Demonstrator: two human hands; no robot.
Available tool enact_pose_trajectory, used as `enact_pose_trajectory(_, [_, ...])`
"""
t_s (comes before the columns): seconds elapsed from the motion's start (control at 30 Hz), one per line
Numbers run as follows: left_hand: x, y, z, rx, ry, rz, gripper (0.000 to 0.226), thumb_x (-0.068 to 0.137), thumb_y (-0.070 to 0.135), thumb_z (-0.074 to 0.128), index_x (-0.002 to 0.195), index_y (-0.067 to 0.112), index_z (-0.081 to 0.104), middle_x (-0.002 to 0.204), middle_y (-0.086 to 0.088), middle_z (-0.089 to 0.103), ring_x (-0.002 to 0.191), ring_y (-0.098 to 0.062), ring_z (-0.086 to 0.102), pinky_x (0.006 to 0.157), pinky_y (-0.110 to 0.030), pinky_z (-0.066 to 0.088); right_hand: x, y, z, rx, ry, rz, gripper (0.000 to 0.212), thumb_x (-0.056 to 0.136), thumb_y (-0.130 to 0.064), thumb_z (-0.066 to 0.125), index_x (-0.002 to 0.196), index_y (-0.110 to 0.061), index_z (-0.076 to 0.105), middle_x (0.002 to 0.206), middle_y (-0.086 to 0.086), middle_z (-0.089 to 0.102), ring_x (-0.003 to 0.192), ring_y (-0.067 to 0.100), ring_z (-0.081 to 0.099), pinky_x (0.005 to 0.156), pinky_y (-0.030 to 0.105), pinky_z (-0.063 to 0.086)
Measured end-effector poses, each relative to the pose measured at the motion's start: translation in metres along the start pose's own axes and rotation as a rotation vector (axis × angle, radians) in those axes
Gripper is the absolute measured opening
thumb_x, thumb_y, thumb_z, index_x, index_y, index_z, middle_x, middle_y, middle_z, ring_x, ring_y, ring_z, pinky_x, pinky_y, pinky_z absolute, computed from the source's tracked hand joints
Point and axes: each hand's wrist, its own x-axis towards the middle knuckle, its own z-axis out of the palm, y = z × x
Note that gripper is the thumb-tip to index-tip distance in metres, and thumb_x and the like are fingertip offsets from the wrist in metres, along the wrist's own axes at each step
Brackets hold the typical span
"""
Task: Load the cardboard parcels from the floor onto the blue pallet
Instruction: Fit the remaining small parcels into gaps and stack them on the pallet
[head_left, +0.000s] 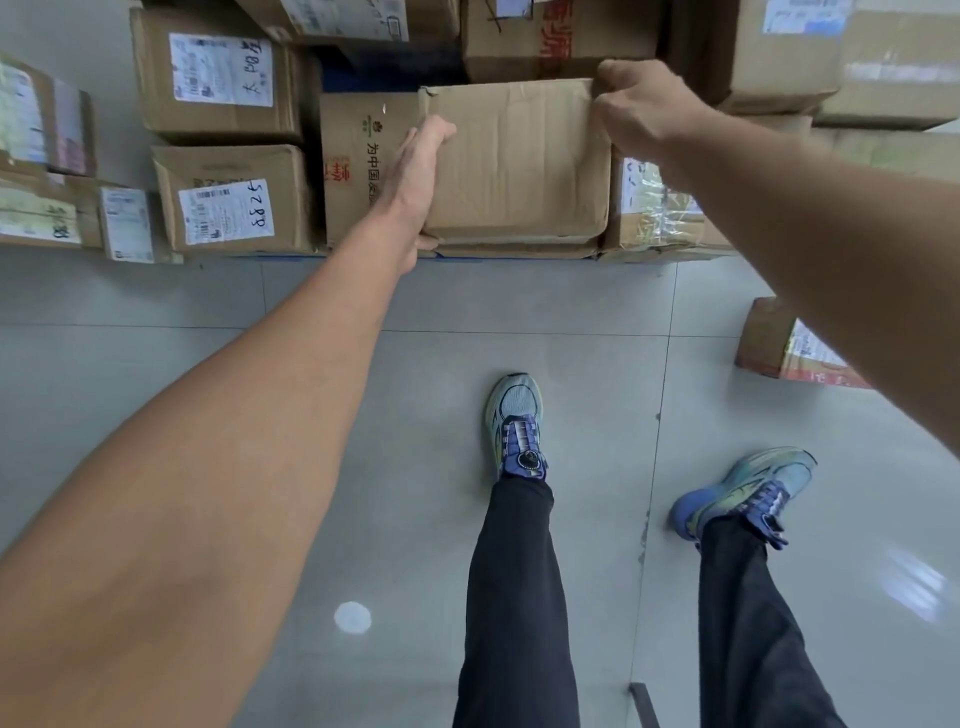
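Observation:
A creased plain cardboard parcel (519, 161) lies on top of other boxes at the front of the stack. My left hand (421, 176) holds its left side, thumb at the lower corner and fingers curled over the upper left edge. My right hand (631, 106) grips its top right corner with curled fingers. A thin strip of the blue pallet (270, 256) shows under the front boxes, and a blue patch sits deeper in the stack. One more parcel (779, 343) with a label and red print lies on the floor at the right, partly behind my right forearm.
Labelled cardboard boxes (228, 200) crowd the stack left, right and behind the held parcel. More boxes (47, 208) stand at the far left. My two feet in blue shoes (517, 426) stand on the grey tiled floor in front of the pallet. A dark bar (644, 704) pokes in at the bottom.

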Motion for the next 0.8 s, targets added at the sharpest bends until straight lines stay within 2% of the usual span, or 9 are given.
enact_pose_trajectory(0.1, [0.006, -0.003, 0.004, 0.019, -0.012, -0.011, 0.069, 0.092, 0.059, 0.051, 0.155, 0.033, 0.038, 0.155, -0.002, 0.044, 0.130, -0.028, 0.048, 0.102, -0.057, 0.047, 0.007, 0.002, 0.000, -0.052, -0.009, -0.008, 0.061, 0.096, -0.008, 0.038, 0.156, -0.009, 0.037, 0.128, 0.007, 0.060, 0.077, 0.007, 0.053, 0.061, 0.018, 0.043])
enact_pose_trajectory(0.13, [0.007, -0.004, 0.006, 0.020, -0.013, -0.013, 0.071, 0.092, 0.059, 0.052, 0.156, 0.032, 0.036, 0.156, -0.002, 0.043, 0.131, -0.028, 0.048, 0.102, -0.056, 0.047, 0.009, 0.002, 0.000, -0.058, -0.009, -0.006, 0.060, 0.096, -0.009, 0.038, 0.157, -0.010, 0.038, 0.129, 0.005, 0.060, 0.078, 0.007, 0.053, 0.063, 0.018, 0.043])
enact_pose_trajectory(0.2, [0.010, -0.007, 0.008, 0.024, -0.008, -0.015, 0.074, 0.091, 0.059, 0.052, 0.158, 0.032, 0.034, 0.158, -0.002, 0.042, 0.132, -0.028, 0.048, 0.102, -0.056, 0.048, 0.011, 0.005, -0.001, -0.062, -0.008, -0.003, 0.058, 0.096, -0.011, 0.039, 0.153, -0.013, 0.044, 0.131, 0.006, 0.062, 0.092, 0.014, 0.058, 0.076, 0.024, 0.047])
enact_pose_trajectory(0.27, [0.013, -0.008, 0.009, 0.035, -0.002, -0.013, 0.076, 0.090, 0.060, 0.053, 0.159, 0.032, 0.033, 0.159, -0.002, 0.041, 0.132, -0.028, 0.048, 0.101, -0.055, 0.048, 0.011, 0.006, -0.001, -0.068, -0.014, -0.007, 0.059, 0.096, -0.011, 0.038, 0.154, -0.014, 0.044, 0.133, 0.007, 0.062, 0.102, 0.018, 0.059, 0.082, 0.027, 0.049])
enact_pose_trajectory(0.3, [0.014, -0.008, 0.009, 0.041, -0.003, -0.009, 0.077, 0.090, 0.060, 0.053, 0.159, 0.032, 0.032, 0.159, -0.002, 0.040, 0.132, -0.028, 0.048, 0.101, -0.055, 0.048, 0.011, 0.007, -0.001, -0.073, -0.015, -0.012, 0.058, 0.096, -0.011, 0.038, 0.154, -0.013, 0.044, 0.134, 0.009, 0.061, 0.100, 0.017, 0.060, 0.079, 0.026, 0.049])
enact_pose_trajectory(0.4, [0.014, -0.006, 0.009, 0.056, -0.007, -0.003, 0.079, 0.088, 0.061, 0.053, 0.159, 0.032, 0.032, 0.160, -0.002, 0.040, 0.133, -0.028, 0.047, 0.101, -0.056, 0.047, 0.012, 0.012, -0.003, -0.075, -0.008, -0.026, 0.055, 0.098, -0.009, 0.039, 0.152, -0.009, 0.044, 0.128, 0.009, 0.061, 0.077, 0.006, 0.051, 0.061, 0.016, 0.042])
enact_pose_trajectory(0.57, [0.011, -0.004, 0.012, 0.052, -0.008, -0.004, 0.080, 0.086, 0.062, 0.054, 0.158, 0.033, 0.034, 0.159, -0.002, 0.042, 0.133, -0.028, 0.048, 0.102, -0.057, 0.046, 0.014, 0.020, -0.006, -0.045, 0.004, -0.010, 0.060, 0.099, -0.009, 0.041, 0.159, -0.009, 0.034, 0.122, 0.001, 0.055, 0.072, -0.001, 0.045, 0.057, 0.010, 0.038])
enact_pose_trajectory(0.7, [0.003, -0.003, 0.018, 0.073, -0.037, -0.020, 0.091, 0.076, 0.066, 0.053, 0.158, 0.032, 0.034, 0.162, -0.001, 0.039, 0.136, -0.028, 0.047, 0.102, -0.057, 0.047, 0.010, 0.024, -0.007, -0.043, 0.026, -0.004, 0.056, 0.098, -0.011, 0.041, 0.154, -0.008, 0.042, 0.124, 0.008, 0.061, 0.074, 0.006, 0.048, 0.064, 0.017, 0.040])
enact_pose_trajectory(0.8, [0.001, -0.004, 0.019, 0.066, -0.031, -0.029, 0.099, 0.068, 0.068, 0.053, 0.158, 0.032, 0.035, 0.161, 0.000, 0.040, 0.136, -0.027, 0.047, 0.101, -0.056, 0.048, 0.007, 0.025, -0.006, -0.045, 0.019, -0.010, 0.055, 0.097, -0.011, 0.041, 0.151, -0.004, 0.044, 0.136, 0.016, 0.060, 0.093, 0.017, 0.055, 0.077, 0.027, 0.044])
